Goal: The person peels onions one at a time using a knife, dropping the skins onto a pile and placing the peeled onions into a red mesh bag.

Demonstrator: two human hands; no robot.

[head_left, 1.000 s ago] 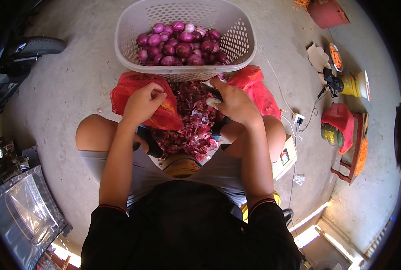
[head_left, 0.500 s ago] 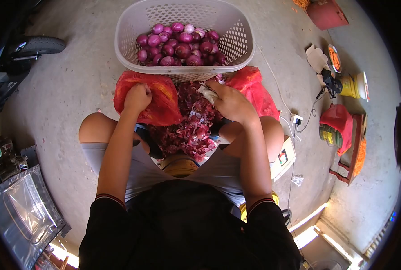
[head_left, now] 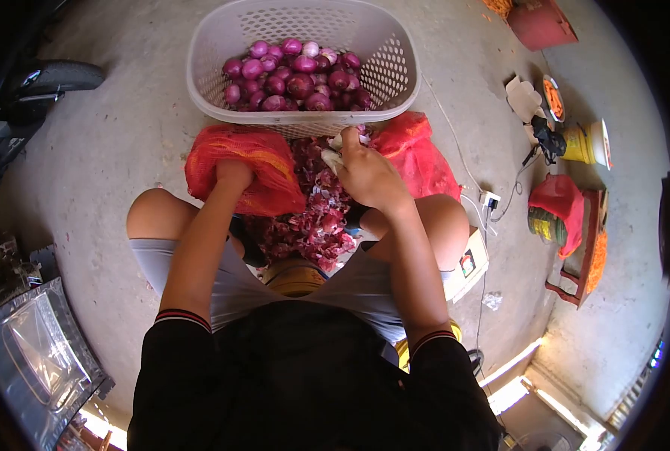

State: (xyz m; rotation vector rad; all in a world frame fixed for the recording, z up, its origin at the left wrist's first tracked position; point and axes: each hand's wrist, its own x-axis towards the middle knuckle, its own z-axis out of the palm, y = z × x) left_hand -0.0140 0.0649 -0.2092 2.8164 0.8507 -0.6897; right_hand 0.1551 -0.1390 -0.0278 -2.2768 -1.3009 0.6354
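My left hand reaches into a red mesh bag in front of my left knee. The bag's mesh hides the fingers. My right hand is closed, its forefinger and thumb toward the basket, around a small whitish thing whose kind I cannot make out. Beneath and between the hands lies a heap of purple onion skins. Past them stands a pale perforated plastic basket with many peeled red onions in it. A second red mesh bag lies right of my right hand.
A yellow container sits between my legs. At right are a white power socket with cables, a yellow bucket, a bowl of orange pieces and a wooden stool. A motorbike wheel is at left.
My left hand has gone from the bag's opening deeper inside it. My right hand has shifted slightly left, still with the whitish thing. The view has shifted a little.
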